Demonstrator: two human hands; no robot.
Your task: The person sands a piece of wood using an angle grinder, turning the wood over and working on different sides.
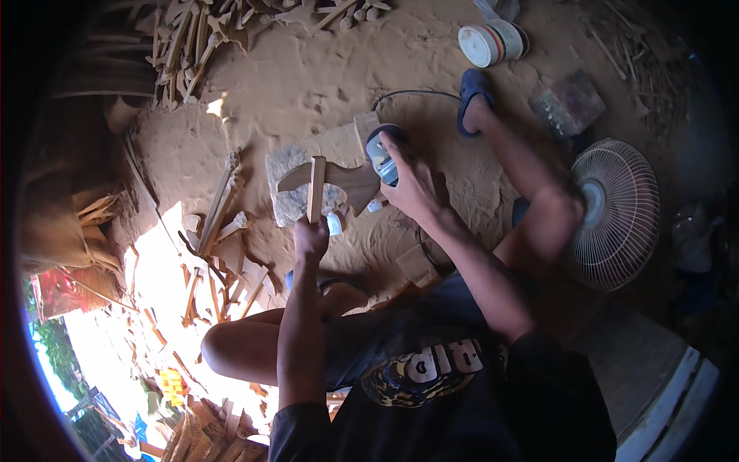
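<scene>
My left hand (311,240) is closed round the lower end of a pale wooden bar (316,189). A flat, curved wooden piece (342,179) runs crosswise behind the bar; whether the two are joined I cannot tell. Both are above a rough, dusty block (289,204). To the right, my right hand (419,189) grips a grey and dark power sander (382,156), against or just over the curved piece's right end. Its underside is hidden. A small white object (334,223) lies beside my left hand.
A black cord (419,92) loops over the sandy ground behind the block. Wooden offcuts (219,200) lie left, with more piled at the far left. A round fan (614,214) stands right of my leg. Farther back are a white bucket (494,44) on its side and a box (567,104).
</scene>
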